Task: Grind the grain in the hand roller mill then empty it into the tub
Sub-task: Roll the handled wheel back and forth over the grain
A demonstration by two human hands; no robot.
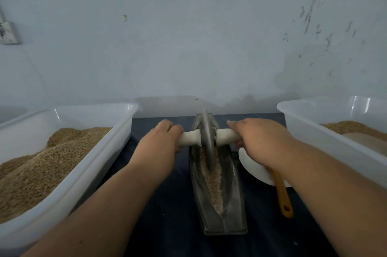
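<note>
A boat-shaped metal trough (235,200) lies lengthwise on the dark table, with a strip of crushed grain (212,181) along its groove. A grey roller wheel (207,137) stands upright in the far half of the trough on a pale axle handle (190,138). My left hand (162,141) grips the handle's left end. My right hand (255,141) grips its right end. At the left a white plastic tub (83,173) holds a heap of whole grain. At the right another white tub (314,127) holds a thinner layer of brownish grain.
A white plate (254,171) lies right of the trough, partly under my right forearm, with a yellow-handled utensil (282,196) resting on it. A pale wall rises right behind the table. The dark table surface (167,214) shows between the tubs.
</note>
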